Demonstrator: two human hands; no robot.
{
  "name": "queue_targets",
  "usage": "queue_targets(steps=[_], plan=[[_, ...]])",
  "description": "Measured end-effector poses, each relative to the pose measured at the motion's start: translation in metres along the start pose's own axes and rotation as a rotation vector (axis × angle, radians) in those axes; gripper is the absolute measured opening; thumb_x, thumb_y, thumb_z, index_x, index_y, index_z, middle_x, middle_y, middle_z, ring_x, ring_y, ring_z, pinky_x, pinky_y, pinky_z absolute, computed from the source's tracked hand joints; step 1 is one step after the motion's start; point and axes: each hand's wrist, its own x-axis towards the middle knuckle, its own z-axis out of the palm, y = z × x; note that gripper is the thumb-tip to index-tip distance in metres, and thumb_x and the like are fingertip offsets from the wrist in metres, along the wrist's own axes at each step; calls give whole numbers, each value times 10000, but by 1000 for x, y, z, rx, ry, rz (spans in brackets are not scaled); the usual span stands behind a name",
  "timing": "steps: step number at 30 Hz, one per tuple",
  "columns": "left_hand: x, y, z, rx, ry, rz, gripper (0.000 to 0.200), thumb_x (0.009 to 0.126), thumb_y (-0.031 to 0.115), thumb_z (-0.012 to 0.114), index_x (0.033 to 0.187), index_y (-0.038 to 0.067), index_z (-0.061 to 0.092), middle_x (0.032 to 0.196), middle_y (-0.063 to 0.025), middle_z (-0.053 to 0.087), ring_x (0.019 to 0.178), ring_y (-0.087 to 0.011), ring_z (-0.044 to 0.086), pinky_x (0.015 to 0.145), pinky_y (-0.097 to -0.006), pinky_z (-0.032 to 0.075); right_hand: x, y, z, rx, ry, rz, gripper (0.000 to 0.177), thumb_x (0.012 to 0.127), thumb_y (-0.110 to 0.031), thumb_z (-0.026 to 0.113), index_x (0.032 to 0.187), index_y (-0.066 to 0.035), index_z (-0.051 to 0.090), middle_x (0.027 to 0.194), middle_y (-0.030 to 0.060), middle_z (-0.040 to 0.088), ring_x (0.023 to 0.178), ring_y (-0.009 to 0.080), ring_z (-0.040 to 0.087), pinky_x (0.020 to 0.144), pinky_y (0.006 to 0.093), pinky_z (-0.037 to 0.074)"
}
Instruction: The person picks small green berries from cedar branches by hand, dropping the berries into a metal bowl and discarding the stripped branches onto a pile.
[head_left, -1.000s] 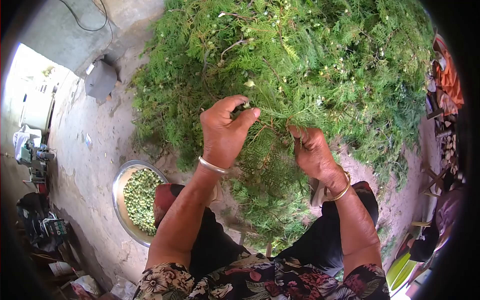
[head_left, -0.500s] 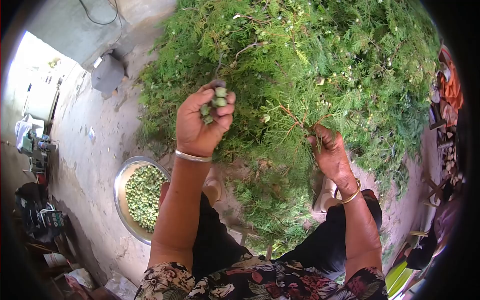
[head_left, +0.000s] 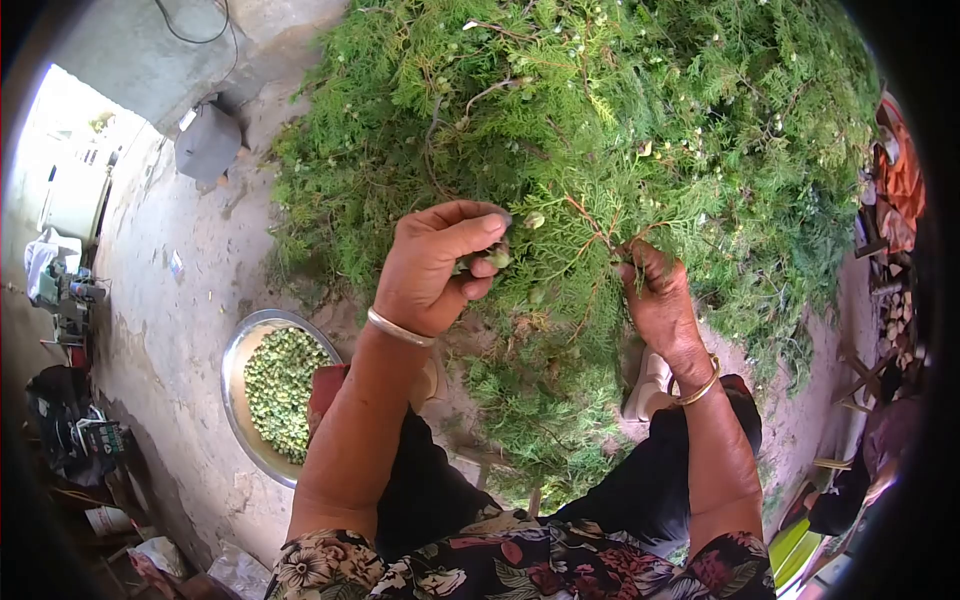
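My left hand (head_left: 432, 268) is closed around a few green arborvitae cones (head_left: 497, 257), which show partly between the curled fingers. Its thumb and forefinger tips are right beside a pale green cone (head_left: 535, 220) on a leafy sprig. My right hand (head_left: 660, 305) pinches the stem of that arborvitae sprig (head_left: 580, 250), whose flat green fronds spread toward the left hand. Beyond and below both hands lies a large heap of cut arborvitae branches (head_left: 700, 110), dotted with more cones.
A metal basin (head_left: 233, 385) holding many picked cones (head_left: 280, 390) stands on the concrete floor left of my legs. Farther back is a grey box-like object (head_left: 208, 145) by the wall. Orange cloth (head_left: 903, 190) and stacked wood pieces (head_left: 897, 320) line the right side.
My left hand has moved right and slightly down toward the sprig, its fingers curling over the cones that showed openly before. The right hand stays nearly still, holding the sprig.
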Motion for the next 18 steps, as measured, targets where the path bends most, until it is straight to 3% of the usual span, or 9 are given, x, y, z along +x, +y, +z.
queue_targets(steps=[2,3,5,7,10,13,16,18], plan=[[1,-4,1,-292,-31,-117,133,859,122,592,970,51,573,737,-97,571,575,-104,478,423,-187,354,0,-2,3,22,-5,27,144,830,54,559,965,5,552,815,111,612,753,149,560,712,269,447],[3,-10,3,-294,-31,-119,133,859,122,592,970,51,573,737,-97,571,575,-104,478,423,-187,354,0,-2,6,42,21,-24,208,793,121,528,957,-4,553,795,99,616,725,115,535,684,247,448],[5,-24,9,-597,25,-202,94,844,140,617,874,72,560,741,-44,555,592,-121,493,425,-233,353,-1,-1,7,60,46,-73,285,755,187,497,950,-13,555,774,86,619,698,80,510,655,226,450],[4,-34,17,-549,-11,-142,113,851,170,616,892,79,565,768,-51,575,596,-131,503,430,-241,358,-2,1,6,-91,-51,-11,333,750,204,462,985,-10,561,794,102,628,730,101,588,647,237,463],[1,-38,20,-465,-104,-59,127,860,202,613,888,86,570,787,-24,581,598,-148,515,441,-253,367,-2,2,9,17,-9,-9,345,748,211,432,982,-8,559,768,105,615,766,133,636,635,245,473],[-5,-26,25,-86,6,-25,101,872,178,594,840,84,576,759,2,561,581,-141,512,455,-262,385,-1,-1,6,5,-20,17,354,748,210,414,984,-8,562,760,101,615,807,148,649,650,249,481],[-5,-25,31,-97,120,-58,111,865,176,602,836,72,575,751,-8,547,567,-131,504,448,-252,389,-2,8,10,54,15,-82,344,747,202,425,988,0,564,778,127,625,787,154,644,657,262,488],[-4,-22,20,-27,96,-4,118,869,175,594,849,60,578,758,-25,547,564,-128,502,441,-243,390,-1,14,8,-8,1,-41,289,759,177,473,961,-11,558,808,110,632,759,150,609,669,258,478]])
